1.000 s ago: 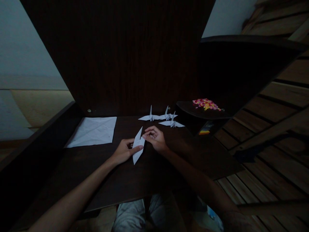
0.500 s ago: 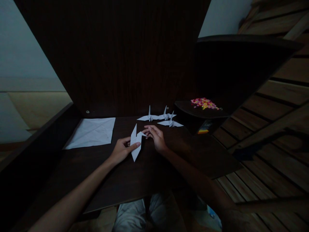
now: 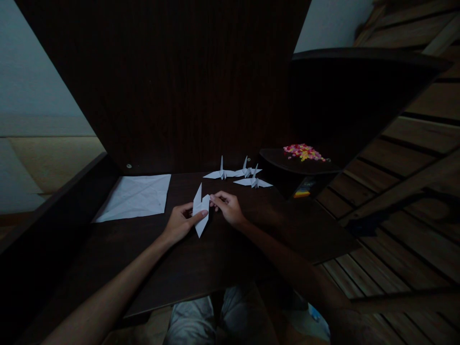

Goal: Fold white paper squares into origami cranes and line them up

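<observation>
A folded white origami crane (image 3: 200,216) is held above the dark desk, one long point upward and another downward. My left hand (image 3: 180,221) grips its left side, with the thumb lying across the front. Closed in a pinch, my right hand (image 3: 227,207) has thumb and fingertips on the small folded tip at the crane's upper right, which they largely hide. Beyond my hands, three finished-looking paper cranes (image 3: 222,174) with spread wings stand at the back of the desk.
A creased white paper sheet (image 3: 138,197) lies on the desk (image 3: 158,282) at left, by a raised side board (image 3: 53,201). On a small corner shelf (image 3: 273,158) at right sits a pile of colourful small pieces (image 3: 305,152). Wooden slats (image 3: 406,249) fill the right side.
My right fingers have closed onto the pointed tip at the crane's upper right, which stuck out in view before. My left hand keeps its hold. The view has shifted slightly.
</observation>
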`<action>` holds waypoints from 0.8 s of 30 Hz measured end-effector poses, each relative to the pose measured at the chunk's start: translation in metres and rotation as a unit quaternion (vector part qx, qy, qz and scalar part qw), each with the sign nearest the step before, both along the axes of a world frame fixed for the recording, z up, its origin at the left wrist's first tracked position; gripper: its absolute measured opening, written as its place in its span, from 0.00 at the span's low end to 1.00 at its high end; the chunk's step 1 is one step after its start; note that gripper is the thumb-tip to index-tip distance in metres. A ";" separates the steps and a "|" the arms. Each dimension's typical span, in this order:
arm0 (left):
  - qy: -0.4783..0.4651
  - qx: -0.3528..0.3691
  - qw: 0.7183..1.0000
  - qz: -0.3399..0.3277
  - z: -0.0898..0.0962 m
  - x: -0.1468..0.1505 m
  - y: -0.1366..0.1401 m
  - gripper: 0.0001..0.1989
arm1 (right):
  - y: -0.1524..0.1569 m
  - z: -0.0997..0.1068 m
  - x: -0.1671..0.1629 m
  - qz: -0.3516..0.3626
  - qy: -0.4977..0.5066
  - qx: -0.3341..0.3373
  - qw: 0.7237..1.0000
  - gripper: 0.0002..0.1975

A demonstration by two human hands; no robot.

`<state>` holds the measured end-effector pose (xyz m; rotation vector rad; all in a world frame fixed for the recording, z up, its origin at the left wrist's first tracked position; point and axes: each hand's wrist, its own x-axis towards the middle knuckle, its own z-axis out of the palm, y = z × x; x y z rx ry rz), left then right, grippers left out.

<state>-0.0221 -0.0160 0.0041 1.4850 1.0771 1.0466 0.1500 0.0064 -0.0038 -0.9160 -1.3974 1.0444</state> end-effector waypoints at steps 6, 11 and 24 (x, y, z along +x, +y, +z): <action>0.021 0.007 1.000 0.005 -0.001 -0.001 0.000 0.18 | -0.001 0.000 0.000 -0.009 -0.008 0.004 1.000 0.16; 0.021 0.007 1.000 -0.004 0.004 0.000 -0.002 0.17 | -0.002 0.001 0.000 -0.011 -0.004 0.000 1.000 0.13; -0.023 -0.014 0.999 0.019 0.003 -0.001 0.000 0.18 | -0.005 0.001 0.000 -0.002 0.003 0.009 1.000 0.11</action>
